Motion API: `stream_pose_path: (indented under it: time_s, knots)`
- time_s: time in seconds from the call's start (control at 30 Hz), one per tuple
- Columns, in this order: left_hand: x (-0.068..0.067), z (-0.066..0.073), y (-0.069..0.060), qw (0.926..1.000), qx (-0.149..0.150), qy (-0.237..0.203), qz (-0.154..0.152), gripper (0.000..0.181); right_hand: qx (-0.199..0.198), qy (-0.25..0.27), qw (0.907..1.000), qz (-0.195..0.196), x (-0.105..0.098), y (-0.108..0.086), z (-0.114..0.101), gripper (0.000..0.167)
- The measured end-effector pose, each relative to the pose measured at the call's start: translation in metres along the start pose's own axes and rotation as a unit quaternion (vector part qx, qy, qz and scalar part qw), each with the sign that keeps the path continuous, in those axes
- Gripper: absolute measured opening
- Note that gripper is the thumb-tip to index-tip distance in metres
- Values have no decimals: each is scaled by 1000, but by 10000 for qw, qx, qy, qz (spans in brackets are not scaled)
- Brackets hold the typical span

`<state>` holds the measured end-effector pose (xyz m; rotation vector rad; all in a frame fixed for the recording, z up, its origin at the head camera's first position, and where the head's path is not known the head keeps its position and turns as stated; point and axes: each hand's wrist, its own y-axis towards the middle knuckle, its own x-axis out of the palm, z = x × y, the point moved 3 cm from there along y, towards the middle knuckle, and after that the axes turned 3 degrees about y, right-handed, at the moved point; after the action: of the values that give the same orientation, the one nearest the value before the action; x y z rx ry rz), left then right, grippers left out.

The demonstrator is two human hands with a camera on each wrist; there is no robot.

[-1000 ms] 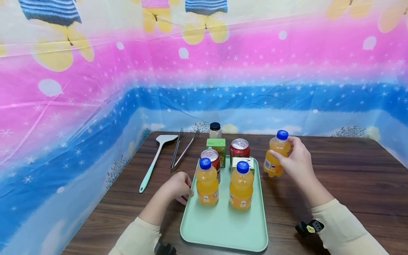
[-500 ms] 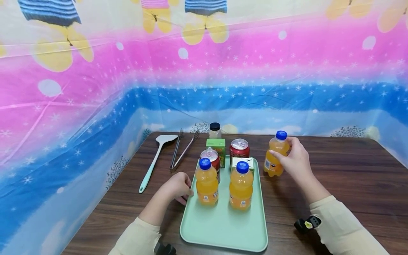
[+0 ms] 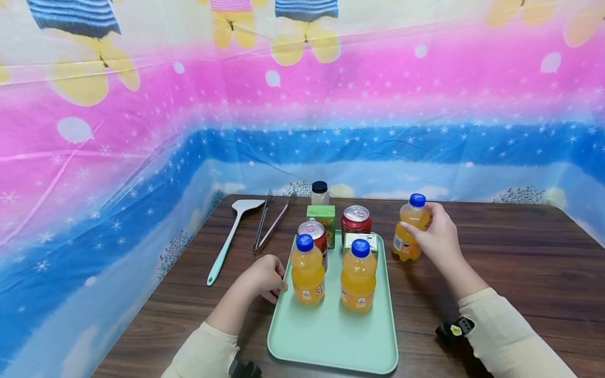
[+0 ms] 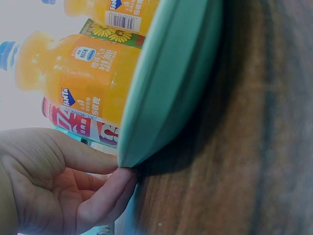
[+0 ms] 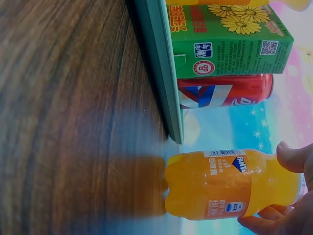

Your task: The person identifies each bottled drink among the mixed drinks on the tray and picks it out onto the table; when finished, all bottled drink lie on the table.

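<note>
Right sleeve (image 3: 508,328) slightly further inward, right fingers (image 5: 292,157) around FANTA bottle (image 5: 212,185), left fingers (image 4: 108,197) tight on tray (image 3: 333,338)

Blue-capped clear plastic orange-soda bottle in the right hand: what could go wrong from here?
The bottle is gripped only by its upper part in the right hand, so it might slip. The left hand pinches the rim of the pale-green rectangular plastic tray; a tug could topple the two similar bottles standing on it.
</note>
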<state>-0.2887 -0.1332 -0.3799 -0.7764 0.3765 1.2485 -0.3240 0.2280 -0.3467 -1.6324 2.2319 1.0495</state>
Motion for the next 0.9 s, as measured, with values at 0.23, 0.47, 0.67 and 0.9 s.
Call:
stream_pose_path:
  time_s: [0.23,0.47,0.67,0.9]
  knots:
    - [0,0,0,10000,-58,-67,19,19,18,12,10000,-54,1,2,2,64]
    - [-1,3,-2,10000,-76,-54,0,19,-29,79,9999,-93,1,4,3,63]
    - [0,1,0,10000,-10,-10,22,20,-28,145,9998,-163,1,6,6,65]
    - [0,1,-1,10000,1,14,43,20,193,89,9989,-407,-3,6,4,76]
